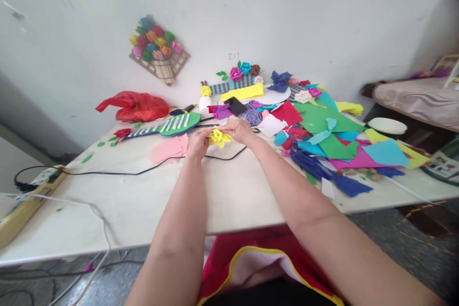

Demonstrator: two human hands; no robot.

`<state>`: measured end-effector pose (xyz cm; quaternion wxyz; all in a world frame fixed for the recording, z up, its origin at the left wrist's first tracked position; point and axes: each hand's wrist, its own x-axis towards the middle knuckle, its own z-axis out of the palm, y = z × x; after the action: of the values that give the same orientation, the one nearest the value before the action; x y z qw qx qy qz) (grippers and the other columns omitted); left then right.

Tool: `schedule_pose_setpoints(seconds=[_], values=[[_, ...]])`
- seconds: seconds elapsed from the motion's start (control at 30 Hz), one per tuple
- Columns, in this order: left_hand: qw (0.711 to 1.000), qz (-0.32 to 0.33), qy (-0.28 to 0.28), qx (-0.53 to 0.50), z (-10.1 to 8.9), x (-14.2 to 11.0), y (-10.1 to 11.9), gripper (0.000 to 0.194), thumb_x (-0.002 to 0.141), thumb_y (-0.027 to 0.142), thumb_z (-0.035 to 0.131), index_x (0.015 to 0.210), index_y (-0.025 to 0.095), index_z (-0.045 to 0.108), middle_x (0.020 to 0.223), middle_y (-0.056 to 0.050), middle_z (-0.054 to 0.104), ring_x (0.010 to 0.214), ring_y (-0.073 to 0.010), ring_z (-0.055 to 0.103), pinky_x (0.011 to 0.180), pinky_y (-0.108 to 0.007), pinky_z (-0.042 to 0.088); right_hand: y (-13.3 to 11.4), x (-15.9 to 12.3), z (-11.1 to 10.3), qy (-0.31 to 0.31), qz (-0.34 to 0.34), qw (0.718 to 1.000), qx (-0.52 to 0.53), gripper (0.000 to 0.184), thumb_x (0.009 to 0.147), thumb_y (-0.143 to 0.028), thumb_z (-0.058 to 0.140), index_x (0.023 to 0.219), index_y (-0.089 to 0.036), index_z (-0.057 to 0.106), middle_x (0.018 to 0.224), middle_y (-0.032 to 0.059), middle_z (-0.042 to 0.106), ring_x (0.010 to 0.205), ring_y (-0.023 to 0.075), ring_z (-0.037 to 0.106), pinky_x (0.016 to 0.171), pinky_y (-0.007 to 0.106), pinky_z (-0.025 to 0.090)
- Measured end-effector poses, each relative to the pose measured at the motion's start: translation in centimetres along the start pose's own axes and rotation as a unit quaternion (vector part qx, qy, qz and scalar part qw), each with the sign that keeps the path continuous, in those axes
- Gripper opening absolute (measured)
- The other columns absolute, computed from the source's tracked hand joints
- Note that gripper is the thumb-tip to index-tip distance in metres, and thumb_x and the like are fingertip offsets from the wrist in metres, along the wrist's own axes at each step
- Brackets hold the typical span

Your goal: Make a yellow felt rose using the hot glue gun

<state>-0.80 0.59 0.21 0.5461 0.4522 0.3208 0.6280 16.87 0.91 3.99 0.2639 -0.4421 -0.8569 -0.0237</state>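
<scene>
Both my hands meet over the middle of the white table (143, 201), holding a small yellow paper flower (218, 137) between them. My left hand (198, 142) is closed on the flower's left side. My right hand (239, 130) pinches its top and right side. A black cable (143, 171) runs across the table just below my hands. A pink sheet (169, 149) lies to the left of my left hand.
A heap of coloured paper pieces (330, 138) covers the right half of the table. A green guitar-shaped craft (168, 125), a red plastic bag (134, 106), a phone (234, 105) and finished paper flowers (244, 74) sit at the back. A power strip (39, 179) lies at left.
</scene>
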Motion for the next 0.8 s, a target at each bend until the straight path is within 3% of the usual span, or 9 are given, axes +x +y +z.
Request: schedule_pose_setpoints(seconds=[0.3,0.6,0.8], values=[[0.998,-0.018,-0.056,0.019,0.01,-0.4,0.27,0.026,0.052,0.03,0.086,0.067,0.015,0.071,0.074,-0.009,0.074,0.092,-0.0291,0.071,0.075,-0.034,0.055,0.51,-0.09,0.18,-0.005,-0.001,1.0,-0.014,0.031,0.097,-0.037,0.052,0.12,-0.033,0.073,0.103,0.0048,0.076,0.094,0.018,0.066,0.073,0.026,0.04],[0.998,-0.019,-0.046,0.032,0.1,-0.32,0.35,0.027,0.051,0.031,0.086,0.067,0.015,0.071,0.073,-0.01,0.074,0.089,-0.0286,0.071,0.074,-0.034,0.055,0.37,-0.43,-0.17,0.0,0.015,1.0,0.0,0.039,0.097,-0.036,0.051,0.134,-0.033,0.063,0.125,0.0034,0.072,0.114,0.0202,0.066,0.091,0.029,0.048],[0.998,-0.02,-0.042,0.041,0.12,-0.07,0.15,0.03,0.05,0.033,0.087,0.068,0.015,0.071,0.073,-0.009,0.074,0.09,-0.0285,0.071,0.076,-0.033,0.054,0.39,-0.47,-0.06,0.001,0.031,1.0,0.004,0.039,0.095,-0.038,0.054,0.132,-0.03,0.065,0.127,0.0042,0.071,0.118,0.0229,0.066,0.096,0.033,0.048]])
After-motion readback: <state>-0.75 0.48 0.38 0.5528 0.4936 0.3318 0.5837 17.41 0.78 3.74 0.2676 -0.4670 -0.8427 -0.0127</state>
